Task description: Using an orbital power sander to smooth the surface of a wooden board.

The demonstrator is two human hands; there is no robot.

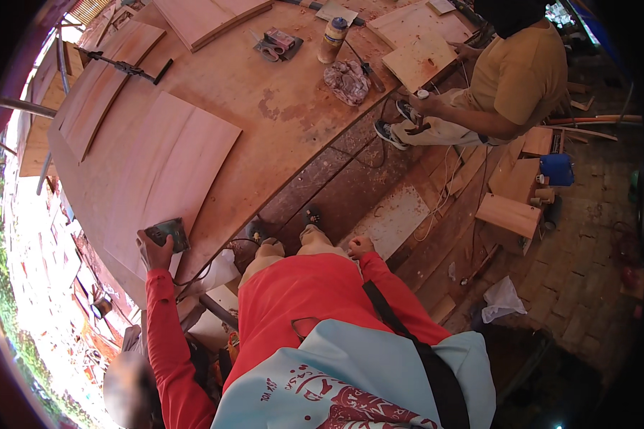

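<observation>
My left hand (157,252) grips a dark green, flat rectangular block (170,234), thumb on one side and fingers on the other. The block rests on the near left end of a wide pinkish wooden panel (179,154), which lies on the workbench (279,154). My right hand (361,247) hangs beside my right thigh, off the bench. Its fingers are loosely curled and I see nothing in them.
A long clamp (125,68) crosses another panel at the far left. A capped bottle (333,41), a crumpled plastic bag (347,82) and sandpaper rolls (277,44) sit farther back. A co-worker (519,79) stands at right by a board (420,61). Wooden drawers (508,214) stand on the floor.
</observation>
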